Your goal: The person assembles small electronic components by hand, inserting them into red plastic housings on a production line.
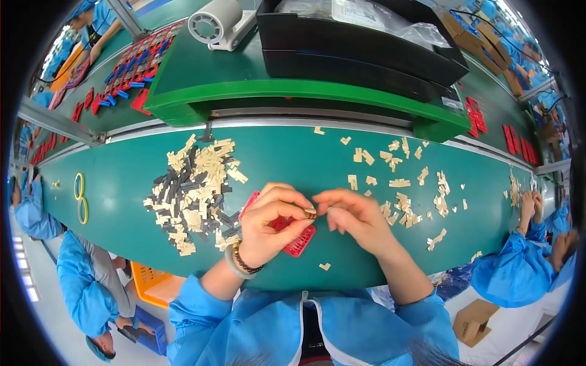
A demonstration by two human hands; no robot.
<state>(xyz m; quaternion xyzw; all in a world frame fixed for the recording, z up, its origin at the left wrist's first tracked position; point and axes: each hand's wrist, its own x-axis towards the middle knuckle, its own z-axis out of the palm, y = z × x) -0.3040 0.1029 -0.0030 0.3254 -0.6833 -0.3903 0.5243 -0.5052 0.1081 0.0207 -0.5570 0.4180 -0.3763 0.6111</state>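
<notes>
Nearby lie piled pieces [198, 189]; the left hand [273, 221] partly hides red plastic [299, 243].

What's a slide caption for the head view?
Left hand holds a small piece over a red plastic part, right hand alongside.

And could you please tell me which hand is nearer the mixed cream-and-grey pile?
Left. The left hand is just right of the mixed pile; the right hand is farther right.

Plastic red piece [298, 245], smooth tabletop [287, 155]
</notes>
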